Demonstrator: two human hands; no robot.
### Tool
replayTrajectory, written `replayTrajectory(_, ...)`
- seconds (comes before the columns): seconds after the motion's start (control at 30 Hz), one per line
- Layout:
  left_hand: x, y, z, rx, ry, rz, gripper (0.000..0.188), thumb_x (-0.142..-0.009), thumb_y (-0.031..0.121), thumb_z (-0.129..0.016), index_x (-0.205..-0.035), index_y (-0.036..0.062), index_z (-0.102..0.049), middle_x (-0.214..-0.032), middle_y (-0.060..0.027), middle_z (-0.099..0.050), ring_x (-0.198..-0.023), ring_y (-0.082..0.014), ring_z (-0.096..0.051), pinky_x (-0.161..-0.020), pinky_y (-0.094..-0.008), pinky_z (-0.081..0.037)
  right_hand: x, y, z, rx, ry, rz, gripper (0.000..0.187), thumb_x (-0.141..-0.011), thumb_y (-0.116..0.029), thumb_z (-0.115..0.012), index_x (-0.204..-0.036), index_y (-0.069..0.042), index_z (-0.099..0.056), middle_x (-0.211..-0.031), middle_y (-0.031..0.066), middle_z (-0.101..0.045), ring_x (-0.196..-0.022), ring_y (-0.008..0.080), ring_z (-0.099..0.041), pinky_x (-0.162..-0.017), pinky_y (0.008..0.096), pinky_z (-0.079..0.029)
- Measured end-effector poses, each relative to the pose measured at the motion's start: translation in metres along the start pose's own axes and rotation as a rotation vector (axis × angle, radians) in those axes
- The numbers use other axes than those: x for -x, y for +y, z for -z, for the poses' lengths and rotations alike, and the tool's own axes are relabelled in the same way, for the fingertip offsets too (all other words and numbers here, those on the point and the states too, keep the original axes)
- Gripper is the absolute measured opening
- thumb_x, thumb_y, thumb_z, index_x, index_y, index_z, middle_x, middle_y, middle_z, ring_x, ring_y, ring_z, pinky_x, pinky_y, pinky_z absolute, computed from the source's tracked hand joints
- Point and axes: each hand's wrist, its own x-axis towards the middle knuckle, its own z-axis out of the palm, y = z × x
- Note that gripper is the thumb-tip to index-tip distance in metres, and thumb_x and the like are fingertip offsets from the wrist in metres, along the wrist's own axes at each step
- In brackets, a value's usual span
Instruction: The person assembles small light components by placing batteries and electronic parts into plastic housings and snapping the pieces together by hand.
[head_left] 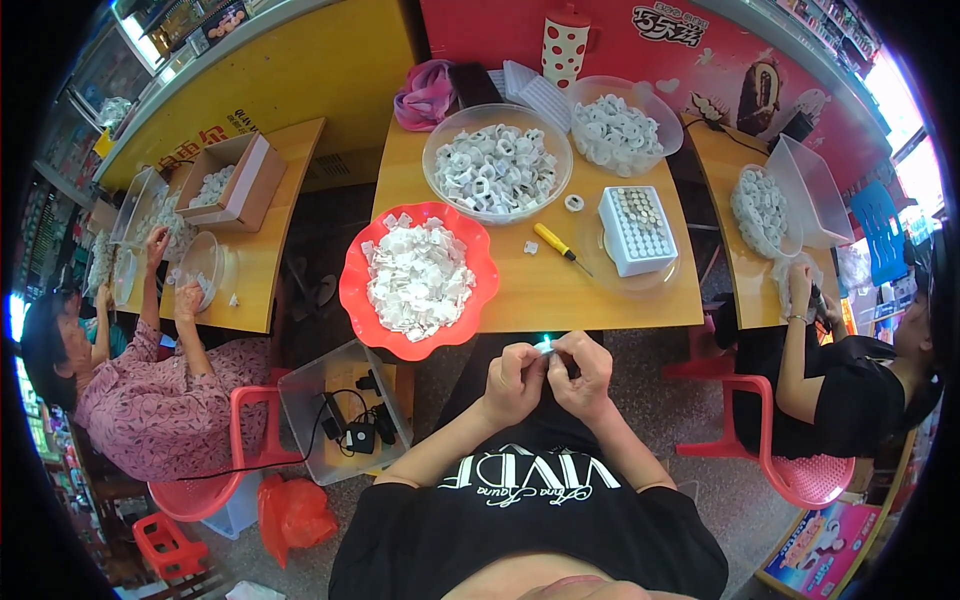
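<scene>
Where two hands [515, 384] [583, 376] pinch, one light [546, 343] glows.

On the table [560, 305], a bowl [400, 349] at near left, box [642, 267] at right — screwdriver [550, 239] between, two tubs [431, 165] behind.

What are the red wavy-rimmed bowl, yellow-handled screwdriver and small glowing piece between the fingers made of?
Red wavy-rimmed bowl: probably smooth, shiny plastic, judging by its even colour and moulded-looking edge.
Yellow-handled screwdriver: handle seems smooth, bright plastic; its slim, straight shaft is likely metal.
Small glowing piece: fingers and glare hide most of it, so I can't tell its material.
</scene>
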Motion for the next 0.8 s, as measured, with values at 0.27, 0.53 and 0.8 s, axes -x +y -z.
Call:
replayTrajectory(0.27, -0.002, 0.002, 0.002, 0.308, -0.077, 0.293, 0.019, -0.091, -0.003, -0.056, -0.104, 0.0008, -0.042, -0.077, -0.0117, -0.066, -0.060, -0.0145, -0.064, -0.052, -0.0251, -0.050, 0.005, 0.010, 0.010, -0.165, -0.129, -0.141, 0.021, -0.076, 0.014, -0.057, -0.093, 0.004, -0.062, -0.074, 0.0097, -0.061, -0.061, 0.0151, -0.061, -0.057, 0.0247, -0.047)
replayTrajectory(0.53, -0.004, -0.003, 0.005, 0.226, -0.180, 0.170, 0.018, -0.092, -0.006, -0.053, -0.105, 0.0010, -0.040, -0.079, -0.0107, -0.066, -0.063, -0.0116, -0.063, -0.052, -0.0219, -0.050, -0.001, 0.014, 0.016, -0.233, -0.206, -0.162, 0.014, -0.080, 0.012, -0.061, -0.091, 0.004, -0.062, -0.073, 0.0096, -0.063, -0.061, 0.0164, -0.063, -0.056, 0.0264, -0.049)
replayTrajectory(0.8, -0.004, -0.013, 0.015, 0.297, -0.277, 0.384, 0.033, -0.091, 0.000, -0.058, -0.122, -0.0030, -0.047, -0.082, -0.0111, -0.068, -0.065, -0.0125, -0.064, -0.056, -0.0241, -0.053, -0.053, 0.046, 0.052, -0.127, -0.401, -0.530, 0.005, -0.083, 0.000, -0.062, -0.087, 0.002, -0.064, -0.070, 0.0043, -0.061, -0.067, 0.0077, -0.057, -0.059, 0.0267, -0.047)
